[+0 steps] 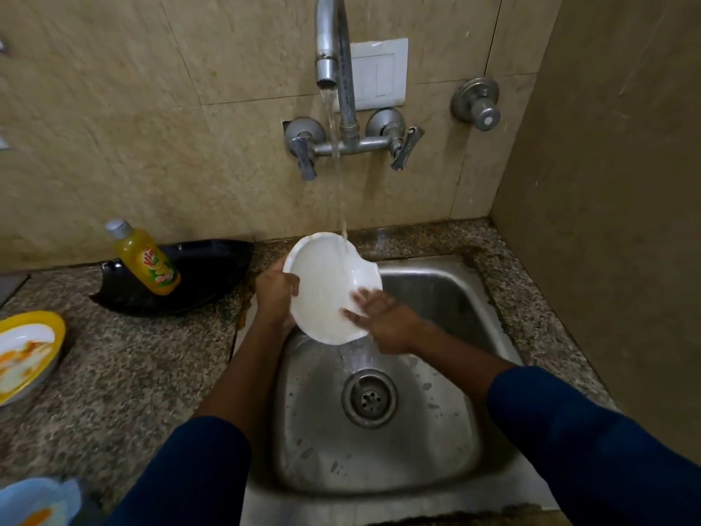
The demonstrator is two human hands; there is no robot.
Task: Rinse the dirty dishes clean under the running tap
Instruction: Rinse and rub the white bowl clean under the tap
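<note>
Blue sleeves (591, 442); left hand (275, 294) grips white bowl (326, 282), right hand (383, 320) flat inside, under tap (328, 51).

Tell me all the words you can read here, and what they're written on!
"Vi": big red letters on the label of the yellow bottle; whatever follows them is blurred.
Smaller print lower on the same label: too blurred to read.
Nothing is written on the white plate, the tap or the switch plate, as far as this view shows.
</note>
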